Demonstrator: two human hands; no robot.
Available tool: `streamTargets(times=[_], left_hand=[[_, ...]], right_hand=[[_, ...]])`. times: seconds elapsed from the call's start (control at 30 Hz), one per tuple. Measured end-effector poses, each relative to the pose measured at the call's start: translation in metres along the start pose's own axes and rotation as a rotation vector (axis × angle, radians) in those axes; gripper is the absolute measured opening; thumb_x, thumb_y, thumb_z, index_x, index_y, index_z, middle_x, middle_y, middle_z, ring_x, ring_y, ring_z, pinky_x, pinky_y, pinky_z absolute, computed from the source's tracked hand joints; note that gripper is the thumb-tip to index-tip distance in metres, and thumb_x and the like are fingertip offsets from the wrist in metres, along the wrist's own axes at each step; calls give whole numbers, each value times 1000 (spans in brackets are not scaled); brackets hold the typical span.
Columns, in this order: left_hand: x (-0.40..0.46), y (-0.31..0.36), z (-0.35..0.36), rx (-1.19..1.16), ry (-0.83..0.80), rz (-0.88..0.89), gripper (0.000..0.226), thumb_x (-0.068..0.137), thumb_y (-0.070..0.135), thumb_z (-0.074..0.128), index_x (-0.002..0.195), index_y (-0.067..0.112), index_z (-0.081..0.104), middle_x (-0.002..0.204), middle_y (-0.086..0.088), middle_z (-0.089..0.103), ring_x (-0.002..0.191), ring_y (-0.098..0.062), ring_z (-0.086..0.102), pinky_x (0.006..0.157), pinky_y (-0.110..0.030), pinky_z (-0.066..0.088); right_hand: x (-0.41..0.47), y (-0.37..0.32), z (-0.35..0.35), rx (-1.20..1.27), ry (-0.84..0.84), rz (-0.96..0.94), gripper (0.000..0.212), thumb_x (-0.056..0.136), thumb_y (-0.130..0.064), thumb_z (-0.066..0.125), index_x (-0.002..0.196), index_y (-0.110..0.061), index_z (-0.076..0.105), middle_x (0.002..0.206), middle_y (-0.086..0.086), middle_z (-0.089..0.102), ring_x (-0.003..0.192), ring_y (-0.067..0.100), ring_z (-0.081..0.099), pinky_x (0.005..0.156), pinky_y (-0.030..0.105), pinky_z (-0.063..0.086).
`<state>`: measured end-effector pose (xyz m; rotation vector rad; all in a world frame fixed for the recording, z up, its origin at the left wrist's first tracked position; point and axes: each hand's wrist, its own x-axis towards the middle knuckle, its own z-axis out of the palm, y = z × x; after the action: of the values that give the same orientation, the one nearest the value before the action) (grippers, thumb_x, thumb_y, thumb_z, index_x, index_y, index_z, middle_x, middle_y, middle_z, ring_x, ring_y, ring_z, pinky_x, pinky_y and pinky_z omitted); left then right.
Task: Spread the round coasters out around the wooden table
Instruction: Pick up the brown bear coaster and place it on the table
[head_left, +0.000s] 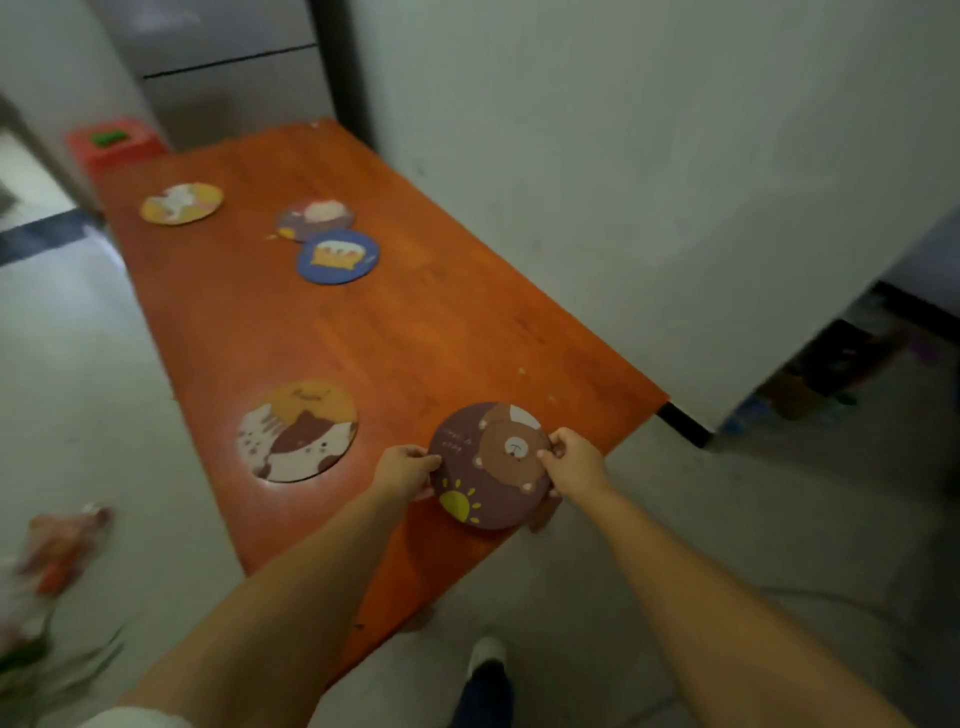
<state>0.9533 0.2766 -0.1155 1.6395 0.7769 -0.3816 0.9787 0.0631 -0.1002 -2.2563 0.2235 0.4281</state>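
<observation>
A long wooden table (395, 332) runs away from me. Both hands hold a round brown coaster with a bear and a sun (488, 467) over the table's near right corner: my left hand (405, 470) pinches its left edge, my right hand (574, 460) its right edge. Whether it touches the wood I cannot tell. A cat coaster (297, 431) lies flat to its left. Farther off lie a blue coaster with a cake (337, 257), a dark one (315, 219) just behind and touching it, and a yellow one (182, 203) at the far left.
A white wall (623, 182) runs along the table's right side. A red stool (115, 146) stands at the far end beside a grey fridge (234, 67). Blurred orange items (57, 551) lie on the floor at left. My foot (485, 657) is below the table's near edge.
</observation>
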Motion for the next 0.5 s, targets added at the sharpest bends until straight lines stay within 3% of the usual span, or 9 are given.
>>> streamTargets(times=[0.07, 0.13, 0.2, 0.33, 0.4, 0.43, 0.5], left_hand=[[11, -4, -6, 122, 92, 59, 27, 91, 15, 60, 68, 11, 46, 72, -13, 48, 74, -28, 48, 69, -37, 46], [24, -6, -10, 335, 151, 139, 43, 91, 20, 59, 58, 17, 32, 61, -9, 37, 59, -24, 36, 58, -32, 33], [34, -6, -11, 542, 198, 184, 50, 92, 23, 59, 55, 19, 26, 55, -5, 29, 50, -20, 28, 50, -28, 23], [44, 12, -13, 935, 120, 172, 42, 91, 33, 58, 61, 18, 32, 58, -3, 31, 52, -18, 32, 57, -36, 31], [49, 32, -17, 966, 43, 118, 30, 88, 35, 63, 79, 14, 43, 63, -2, 32, 59, -20, 37, 58, -35, 34], [54, 42, -18, 924, 12, 92, 32, 86, 33, 66, 78, 13, 43, 61, -2, 31, 57, -20, 37, 54, -32, 32], [63, 61, -18, 814, 9, 83, 45, 83, 26, 70, 58, 13, 34, 54, -3, 28, 47, -16, 30, 46, -26, 24]], right_hand=[[19, -10, 12, -42, -65, -37, 9, 91, -19, 58, 87, -16, 51, 68, -6, 50, 80, 25, 60, 79, 51, 58], [36, -16, 23, -113, -104, -69, 11, 91, -20, 57, 85, -15, 49, 70, -3, 52, 77, 23, 57, 72, 44, 57], [50, -18, 29, -267, -142, -102, 11, 92, -23, 55, 86, -16, 49, 83, 4, 61, 79, 24, 57, 65, 36, 47], [74, -24, 23, -595, -302, -171, 29, 93, -32, 53, 109, -8, 56, 112, 14, 65, 100, 31, 62, 71, 35, 46], [85, -32, 13, -700, -376, -175, 36, 92, -37, 54, 112, -8, 57, 116, 15, 64, 105, 32, 61, 76, 36, 47], [92, -36, 7, -728, -397, -174, 38, 91, -40, 55, 112, -8, 58, 117, 14, 64, 106, 31, 61, 78, 36, 46], [107, -44, -9, -703, -405, -157, 41, 91, -43, 54, 112, -8, 58, 116, 14, 64, 105, 31, 61, 78, 36, 45]])
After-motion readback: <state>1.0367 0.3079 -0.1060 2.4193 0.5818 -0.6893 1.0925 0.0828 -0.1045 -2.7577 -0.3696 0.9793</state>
